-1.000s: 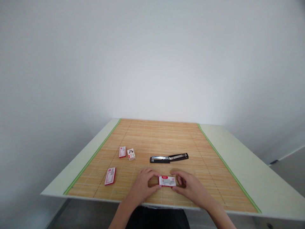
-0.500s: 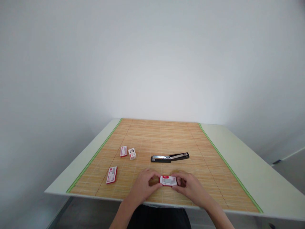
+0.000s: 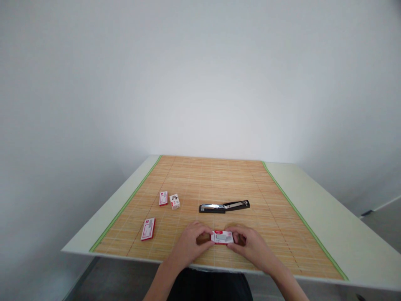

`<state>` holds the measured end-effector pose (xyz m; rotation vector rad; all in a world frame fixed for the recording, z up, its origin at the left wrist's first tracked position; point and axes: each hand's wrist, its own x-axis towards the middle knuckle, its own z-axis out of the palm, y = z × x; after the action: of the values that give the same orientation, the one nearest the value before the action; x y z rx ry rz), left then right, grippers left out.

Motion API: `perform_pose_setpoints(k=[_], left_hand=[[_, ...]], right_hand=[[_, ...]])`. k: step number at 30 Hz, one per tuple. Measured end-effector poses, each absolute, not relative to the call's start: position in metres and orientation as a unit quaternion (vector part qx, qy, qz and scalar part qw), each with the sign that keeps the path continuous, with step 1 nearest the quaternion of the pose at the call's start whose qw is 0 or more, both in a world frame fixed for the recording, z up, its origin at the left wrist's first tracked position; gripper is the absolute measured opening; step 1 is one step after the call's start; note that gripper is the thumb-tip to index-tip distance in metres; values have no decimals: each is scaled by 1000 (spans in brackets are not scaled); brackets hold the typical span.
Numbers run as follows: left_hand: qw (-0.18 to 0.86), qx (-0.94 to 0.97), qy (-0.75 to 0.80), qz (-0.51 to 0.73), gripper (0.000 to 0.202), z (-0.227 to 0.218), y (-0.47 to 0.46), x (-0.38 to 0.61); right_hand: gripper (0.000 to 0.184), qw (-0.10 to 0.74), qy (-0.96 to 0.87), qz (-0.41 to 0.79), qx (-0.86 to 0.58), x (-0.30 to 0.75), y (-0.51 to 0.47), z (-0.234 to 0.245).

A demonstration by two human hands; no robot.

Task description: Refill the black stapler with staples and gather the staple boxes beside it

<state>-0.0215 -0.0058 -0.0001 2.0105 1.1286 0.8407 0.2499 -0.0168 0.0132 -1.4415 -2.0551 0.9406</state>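
A small red-and-white staple box (image 3: 222, 237) lies level near the front edge of the bamboo mat, printed side up. Thumb and fingers of my left hand (image 3: 191, 243) pinch its left end. At the right end, my right hand (image 3: 249, 246) grips it the same way, thumb toward me. Just beyond the box, a black stapler (image 3: 224, 207) rests opened out, its silver magazine showing. Whether the box's ends are open is too small to tell.
To the left are a larger red-and-white box (image 3: 148, 229), a similar small box (image 3: 163, 198) and a white box (image 3: 174, 201) with a dark picture. The bamboo mat (image 3: 216, 177) has green edging and covers the middle of a white table (image 3: 316, 200) against a wall.
The whole view has shifted very slightly. Both hands stay on the ends of the staple box, and the stapler and other boxes keep their places.
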Motion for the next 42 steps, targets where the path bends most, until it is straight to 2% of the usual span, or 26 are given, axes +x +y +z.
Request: perform_pose_setpoints(k=[3, 9, 17, 22, 25, 27, 29, 33, 38, 42], left_hand=[[345, 751, 470, 310, 27, 0, -4, -20], [348, 750, 456, 329, 29, 1, 2, -16], [328, 798, 397, 313, 22, 2, 0, -15], [260, 761, 480, 350, 17, 3, 9, -19], [181, 716, 562, 373, 17, 0, 26, -19], [150, 703, 598, 353, 38, -3, 39, -18], [155, 716, 601, 321, 44, -5, 48, -16], [190, 749, 563, 293, 28, -6, 53, -17], [232, 780, 511, 278, 32, -2, 39, -19], [232, 788, 502, 272, 32, -1, 30, -17]], right_hand=[[31, 225, -751, 340, -519, 250, -17, 13], [30, 227, -756, 340, -512, 252, -17, 14], [24, 212, -763, 320, -520, 248, -18, 18], [41, 232, -753, 289, -543, 238, -18, 29], [23, 225, -768, 268, -536, 228, -15, 39], [12, 209, -781, 258, -528, 221, -12, 44], [11, 196, -789, 252, -525, 218, -9, 45], [13, 192, -797, 243, -519, 217, 0, 41], [26, 226, -782, 195, -547, 217, 19, 42], [23, 208, -795, 199, -533, 215, 31, 43]])
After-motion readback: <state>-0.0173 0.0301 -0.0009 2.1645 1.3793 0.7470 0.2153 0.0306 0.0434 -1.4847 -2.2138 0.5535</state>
